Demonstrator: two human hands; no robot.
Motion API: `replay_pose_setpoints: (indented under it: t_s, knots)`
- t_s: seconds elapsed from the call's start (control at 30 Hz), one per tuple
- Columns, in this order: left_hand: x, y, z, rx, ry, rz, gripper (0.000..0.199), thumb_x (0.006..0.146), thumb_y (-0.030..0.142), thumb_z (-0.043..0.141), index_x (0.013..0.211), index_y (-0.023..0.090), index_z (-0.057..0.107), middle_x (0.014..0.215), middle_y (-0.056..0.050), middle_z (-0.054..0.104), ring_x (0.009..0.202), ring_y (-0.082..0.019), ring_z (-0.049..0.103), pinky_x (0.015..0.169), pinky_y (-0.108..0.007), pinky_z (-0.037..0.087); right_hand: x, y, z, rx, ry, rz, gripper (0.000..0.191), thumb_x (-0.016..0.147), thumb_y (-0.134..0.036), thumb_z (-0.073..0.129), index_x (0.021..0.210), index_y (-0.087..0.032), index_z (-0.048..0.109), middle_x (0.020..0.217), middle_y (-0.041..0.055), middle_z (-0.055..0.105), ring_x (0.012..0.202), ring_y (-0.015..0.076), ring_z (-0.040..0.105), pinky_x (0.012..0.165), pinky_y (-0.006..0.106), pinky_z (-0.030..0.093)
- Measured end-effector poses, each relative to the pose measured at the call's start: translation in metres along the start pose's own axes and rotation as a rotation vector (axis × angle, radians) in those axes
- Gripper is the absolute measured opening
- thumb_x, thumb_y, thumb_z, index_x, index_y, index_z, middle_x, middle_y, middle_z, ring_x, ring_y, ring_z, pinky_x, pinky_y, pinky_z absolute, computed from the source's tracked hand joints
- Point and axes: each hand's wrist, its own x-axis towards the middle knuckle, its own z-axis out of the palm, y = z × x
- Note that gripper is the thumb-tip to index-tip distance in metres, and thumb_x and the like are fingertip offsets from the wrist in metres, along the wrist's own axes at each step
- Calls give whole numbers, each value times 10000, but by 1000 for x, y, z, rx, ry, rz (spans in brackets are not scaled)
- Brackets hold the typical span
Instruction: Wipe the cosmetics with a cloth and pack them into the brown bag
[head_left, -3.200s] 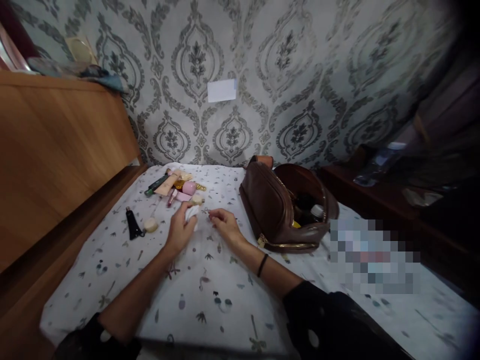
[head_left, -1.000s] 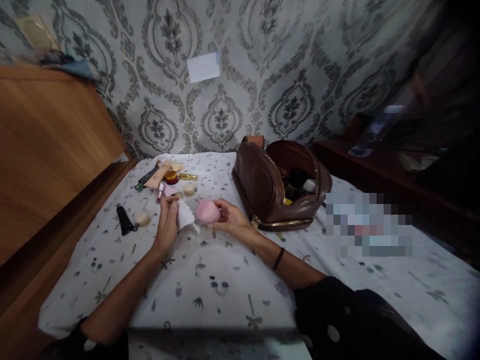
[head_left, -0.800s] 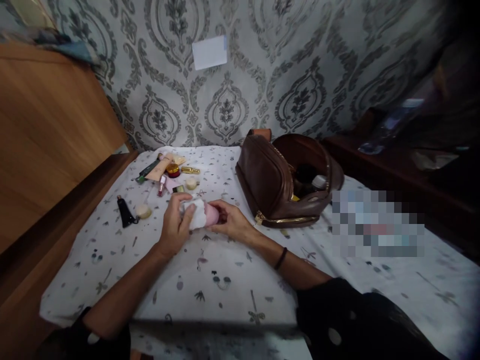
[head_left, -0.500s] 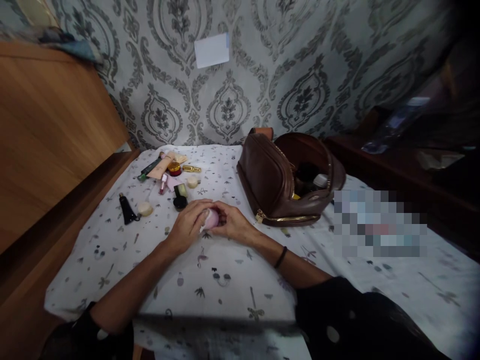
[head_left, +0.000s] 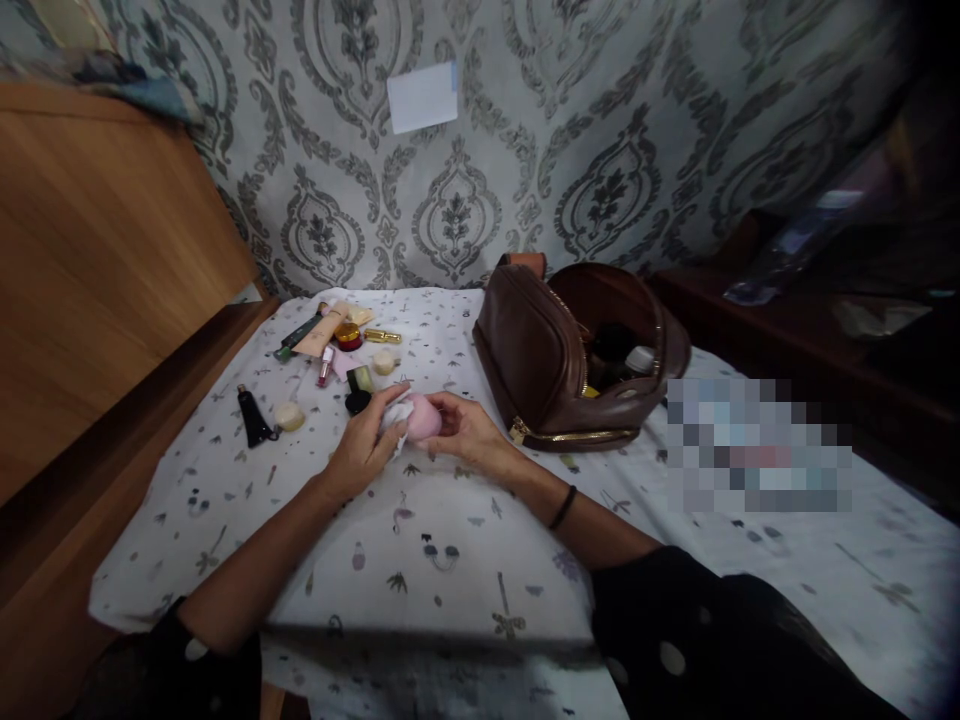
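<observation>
Between my two hands, low over the bedcover, is a smooth pink rounded object whose exact kind I cannot make out. My right hand curls its fingers and thumb around its right side. On the other side my left hand grips a crumpled white tissue, which is pressed against the pink object. Just behind the left fingers lie a round black-lidded jar and a small dark-and-green box. To the right of both hands stands a brown cosmetic bag, unzipped, with items inside.
At the left lie a black tube, a round cream item, a lip gloss, a peach tube, a red jar with gold lid and a gold tube. Wooden furniture borders the left; a plastic bottle is far right.
My left fingers have drawn back to the left, showing more of the tissue and the pink object. The pink object has risen slightly in view. The bag and the laid-out cosmetics stay put.
</observation>
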Motion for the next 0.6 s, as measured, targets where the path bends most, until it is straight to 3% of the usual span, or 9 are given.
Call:
replay_pose_setpoints:
  t_s: [0.17,0.3,0.47,0.6]
  knots:
    - [-2,1,1,99,-12,43,507,987,419,510,1418,155,468,1411,-160,603,1306,-256,583,1100,-400,472,-1,-4,-1,-10,40,24,582,493,-259,929,1000,-203,650,988,11,692,906,174,675,907,334,527]
    - [-3,3,8,210,113,74,396,995,399,519,1318,172,542,1278,-124,696,1185,-231,669,1031,-383,538,-1,-5,1,-26,83,23,570,484,-280,930,967,-206,637,966,1,687,888,175,674,887,333,526]
    - [-4,7,11,329,268,253,241,989,309,554,1183,181,617,1079,-83,761,1005,-198,732,926,-326,595,-4,-9,5,-57,127,23,540,490,-322,922,914,-207,608,907,-15,670,810,159,659,802,308,524]
    - [-4,13,8,311,255,371,274,977,204,558,1247,188,600,1193,-110,730,1153,-216,684,1017,-364,563,-7,-13,6,-62,119,31,494,541,-368,899,886,-205,585,864,-24,654,736,140,634,743,296,519]
